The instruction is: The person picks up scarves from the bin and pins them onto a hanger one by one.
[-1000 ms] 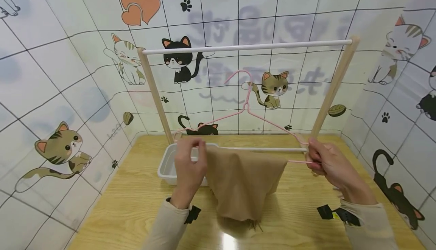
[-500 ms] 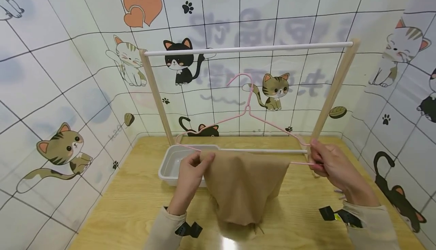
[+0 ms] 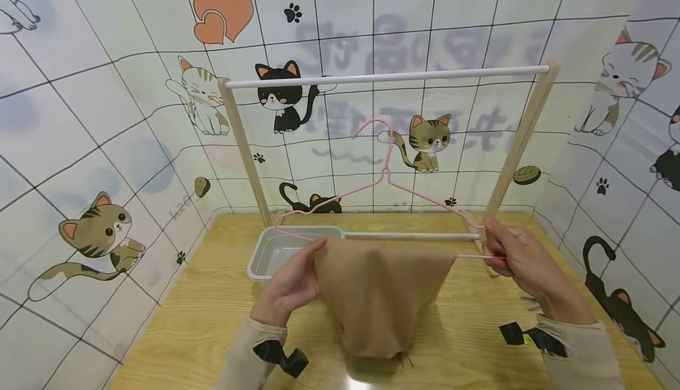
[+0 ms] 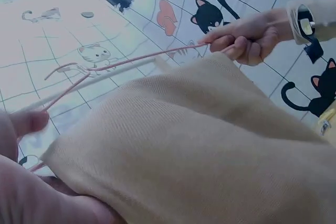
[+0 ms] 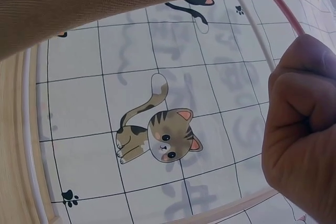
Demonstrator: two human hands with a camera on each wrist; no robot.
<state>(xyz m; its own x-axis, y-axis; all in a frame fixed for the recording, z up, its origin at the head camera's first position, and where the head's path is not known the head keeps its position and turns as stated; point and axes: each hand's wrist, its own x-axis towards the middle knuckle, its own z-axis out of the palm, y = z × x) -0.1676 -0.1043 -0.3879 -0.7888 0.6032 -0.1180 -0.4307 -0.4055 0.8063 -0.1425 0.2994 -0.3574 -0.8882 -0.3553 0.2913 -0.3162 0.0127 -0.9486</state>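
Observation:
A pink clothes hanger (image 3: 386, 171) is held up with its hook at the top. Brown cloth (image 3: 385, 295) drapes over its lower bar and hangs down in folds. My right hand (image 3: 517, 257) grips the hanger's right end; in the right wrist view the curled fist (image 5: 307, 124) stands apart from the cloth. My left hand (image 3: 294, 281) is at the cloth's upper left edge, thumb near the bar and the other fingers partly hidden behind the fabric. In the left wrist view a gap shows between thumb and fingers beside the cloth corner (image 4: 58, 156).
A rack with a white top rod (image 3: 388, 77) and wooden posts (image 3: 244, 148) stands behind the hanger. A pale plastic basin (image 3: 260, 254) sits at the left on the wooden table (image 3: 180, 331). Cat-patterned sheeting (image 3: 340, 42) surrounds the table on three sides.
My left hand came down from above the bar to pinch the cloth's left edge, then spread its thumb from its fingers lower down. The right hand kept its grip on the hanger.

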